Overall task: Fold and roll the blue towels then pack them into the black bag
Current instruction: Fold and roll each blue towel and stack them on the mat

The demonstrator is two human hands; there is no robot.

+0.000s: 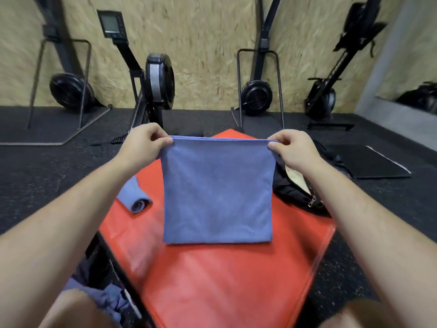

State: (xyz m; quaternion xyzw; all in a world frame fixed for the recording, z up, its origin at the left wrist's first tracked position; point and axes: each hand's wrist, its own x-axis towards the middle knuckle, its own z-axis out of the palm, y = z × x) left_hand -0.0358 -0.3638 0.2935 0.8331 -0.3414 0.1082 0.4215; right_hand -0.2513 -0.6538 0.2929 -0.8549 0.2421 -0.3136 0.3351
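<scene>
A folded blue towel (217, 190) hangs stretched between my hands above the red mat (212, 280), its lower fold resting on the mat. My left hand (144, 143) pinches the top left corner and my right hand (290, 147) pinches the top right corner. A second blue towel, rolled up (134, 197), lies on the mat's left edge. The black bag (295, 192) lies at the mat's right edge, unzipped, with a pale lining showing; the held towel and my right forearm hide part of it.
Rowing machines (156, 84) and fan wheels (256, 95) stand along the chipboard wall at the back. A black floor mat (369, 162) lies to the right. More blue cloth (104, 301) sits by my left knee, beside a dark rail (127, 287).
</scene>
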